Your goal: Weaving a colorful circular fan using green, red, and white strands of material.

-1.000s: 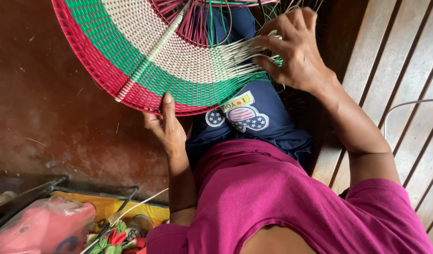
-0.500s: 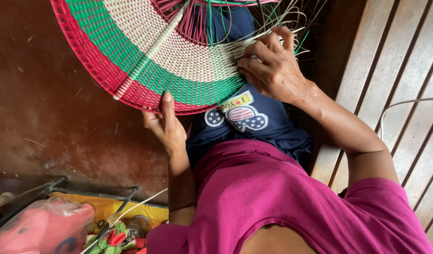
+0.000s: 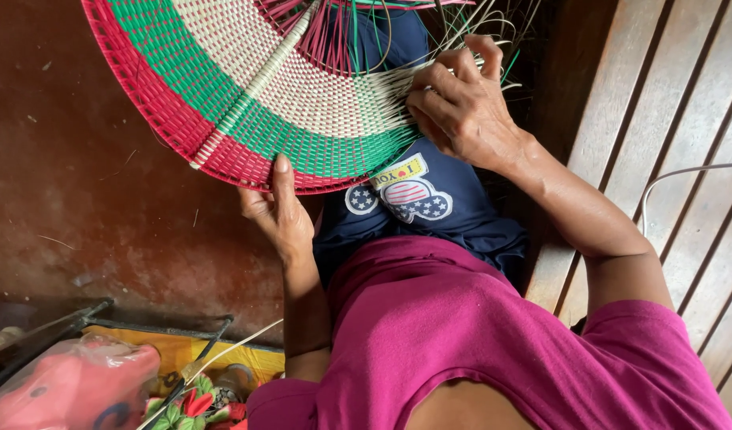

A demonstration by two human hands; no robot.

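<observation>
Fingers of right hand clamped on cream strands at two o'clock; left hand gripping woven disc rim at six. Best pulled snug, evenly.

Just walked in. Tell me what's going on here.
A person is weaving a round basket piece with red, green and cream bands on their lap. The left hand grips its red rim from below. The right hand is closed on the loose cream strands at the unfinished edge. A wooden slatted bench is beside them.

The woven disc rests on the lap, floor left, wooden slats right.
</observation>
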